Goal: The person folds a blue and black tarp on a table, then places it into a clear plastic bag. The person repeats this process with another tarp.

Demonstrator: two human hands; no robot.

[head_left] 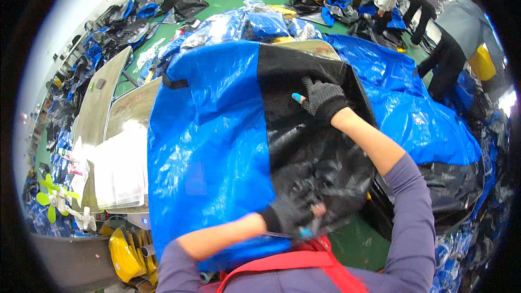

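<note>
A large blue and black woven plastic bag [211, 146] lies spread over the table in front of me, with a short black strap at its upper left edge. My right hand [323, 99], in a grey knit glove with a blue covering on the thumb tip, rests open on the upper black part. Lower down, near the front edge of the black part, is my gloved left hand [293, 214]. It is smeared by motion, so whether its fingers grip the plastic cannot be made out.
Another blue and black bag [423, 125] lies at my right. On the left, a stack of clear sheets [122, 168] sits on the table, beside a small green fan [54, 198]. Folded yellow pieces [127, 255] are below. Beyond, people [461, 32] stand among heaped bags.
</note>
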